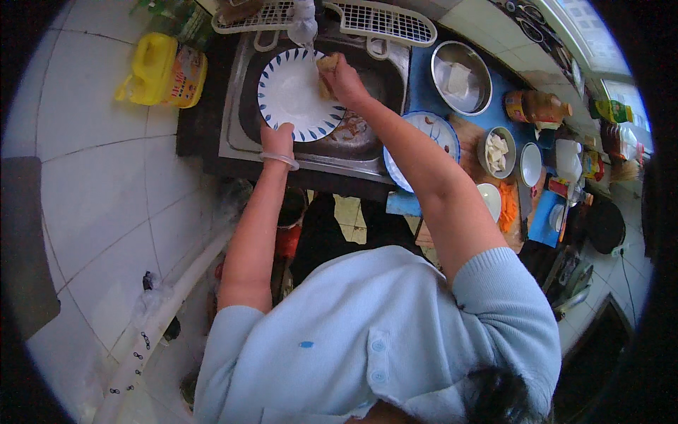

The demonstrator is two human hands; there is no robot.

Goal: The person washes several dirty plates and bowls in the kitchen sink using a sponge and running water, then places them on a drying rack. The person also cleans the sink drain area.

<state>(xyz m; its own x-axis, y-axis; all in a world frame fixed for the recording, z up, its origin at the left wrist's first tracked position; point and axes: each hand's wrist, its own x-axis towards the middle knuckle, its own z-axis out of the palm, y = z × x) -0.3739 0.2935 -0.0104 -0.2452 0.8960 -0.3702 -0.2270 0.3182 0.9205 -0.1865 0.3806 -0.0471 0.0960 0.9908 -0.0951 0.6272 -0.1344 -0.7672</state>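
Observation:
Over the metal sink [228,127] is a white plate [296,93] with blue leaf-shaped marks around its rim. My left hand [276,139] grips the plate's near edge and wears a pale bangle [280,159] at the wrist. In my right hand [344,82] is a yellowish-brown sponge [327,63], held at the plate's right side. The faucet [303,26], wrapped in something whitish, stands above the plate's far edge, with what looks like water below it. Brownish scraps [352,130] lie in the sink bottom.
Right of the sink are a blue-rimmed plate [394,164], a steel basin with a white block [458,79], a bowl of white pieces [497,153], and a cutting board with shredded carrot [507,206] and a knife [524,204]. A yellow jug [153,69] stands left; white racks [386,24] line the back.

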